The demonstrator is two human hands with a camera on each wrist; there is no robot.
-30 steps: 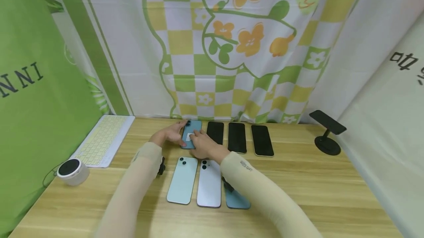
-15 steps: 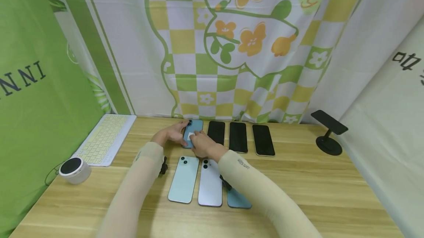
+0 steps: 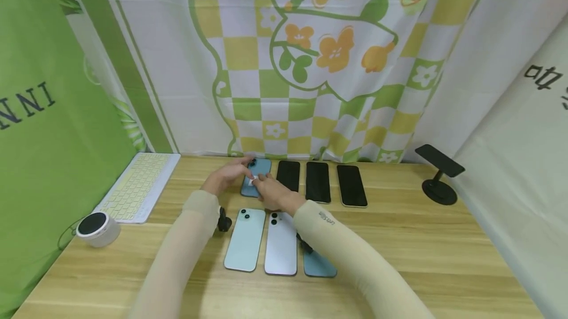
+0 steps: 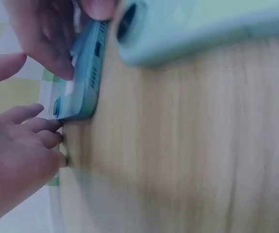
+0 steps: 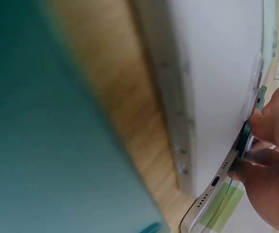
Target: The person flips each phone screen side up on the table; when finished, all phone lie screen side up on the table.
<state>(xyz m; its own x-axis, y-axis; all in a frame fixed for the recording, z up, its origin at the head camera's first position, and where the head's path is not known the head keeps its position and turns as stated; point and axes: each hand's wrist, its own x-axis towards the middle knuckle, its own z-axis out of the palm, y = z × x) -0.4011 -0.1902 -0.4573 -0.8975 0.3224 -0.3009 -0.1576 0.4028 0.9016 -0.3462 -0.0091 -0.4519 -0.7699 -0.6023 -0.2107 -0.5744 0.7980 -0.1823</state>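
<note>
A blue smartphone (image 3: 263, 165) lies back up at the rear of the table, its camera end away from me. On its back is a small white piece (image 4: 70, 86), paper or cloth, I cannot tell which. My right hand (image 3: 275, 193) holds this piece under its bent fingers, against the phone. My left hand (image 3: 227, 173) lies along the phone's left side with fingers loosely extended at the camera end. Its thumb (image 4: 6, 68) is lifted off the phone's edge and points toward the white piece. In the right wrist view, neighbouring phones partly hide the right fingertips.
Dark-screened phones (image 3: 288, 176) (image 3: 318, 182) (image 3: 352, 186) stand in line to the right. Nearer lie a mint phone (image 3: 245, 241), a lavender phone (image 3: 281, 247) and a teal phone (image 3: 318, 265), partly under my right forearm. Keyboard (image 3: 137, 186), white speaker (image 3: 98, 230) and black stand (image 3: 439, 176) flank them.
My left thumb has left the phone's lower left edge and moved up toward the white piece. The right hand stays on the phone. The other phones have not moved.
</note>
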